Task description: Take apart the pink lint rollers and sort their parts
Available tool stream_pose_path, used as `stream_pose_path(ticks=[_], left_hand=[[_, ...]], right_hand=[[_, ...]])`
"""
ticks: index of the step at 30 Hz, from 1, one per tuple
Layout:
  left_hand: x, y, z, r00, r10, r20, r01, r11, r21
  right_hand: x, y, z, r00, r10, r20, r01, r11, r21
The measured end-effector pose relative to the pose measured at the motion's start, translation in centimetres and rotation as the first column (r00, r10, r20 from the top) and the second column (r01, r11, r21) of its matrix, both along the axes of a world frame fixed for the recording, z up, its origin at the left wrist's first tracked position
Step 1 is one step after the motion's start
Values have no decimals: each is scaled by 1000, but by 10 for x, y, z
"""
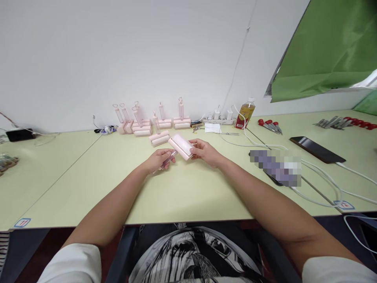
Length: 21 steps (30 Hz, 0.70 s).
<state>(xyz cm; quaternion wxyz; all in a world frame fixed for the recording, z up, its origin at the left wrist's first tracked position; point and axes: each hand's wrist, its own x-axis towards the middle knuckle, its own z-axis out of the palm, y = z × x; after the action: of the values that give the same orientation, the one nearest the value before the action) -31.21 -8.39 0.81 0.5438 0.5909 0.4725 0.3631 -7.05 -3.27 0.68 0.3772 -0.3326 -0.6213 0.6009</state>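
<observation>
Over the pale green table (188,196) my right hand (206,152) grips a pink lint roller head (182,146), fingers wrapped round its right end. My left hand (159,160) is closed round the roller's translucent pink handle (170,158), which meets the head at its lower left. Just behind lies another pink roller head (159,138). Several more pink rollers (141,125) stand in a row by the wall with their handles up.
A bottle of yellow liquid (245,113), a power strip with chargers (219,118) and a white cloth (212,127) sit at the back. Red-handled tools (269,125) lie at right. White cables (318,184) and a dark phone (316,149) lie on the right half.
</observation>
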Motion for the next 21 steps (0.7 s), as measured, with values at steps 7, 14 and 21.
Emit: stream_pose_path(ticks=[7,14,21], left_hand=[[11,-2,6,995,90,42,-85,990,-116],[11,-3,12,961,46,274,33,961,-274],[11,5,6,954,224,200,-222,974,-34]], right_hand=[[-1,-5,-3,877,-237,417,27,893,449],[-8,-13,-8,725,-307,617,-253,715,652],[4,9,-12,723,-401,563,55,846,531]])
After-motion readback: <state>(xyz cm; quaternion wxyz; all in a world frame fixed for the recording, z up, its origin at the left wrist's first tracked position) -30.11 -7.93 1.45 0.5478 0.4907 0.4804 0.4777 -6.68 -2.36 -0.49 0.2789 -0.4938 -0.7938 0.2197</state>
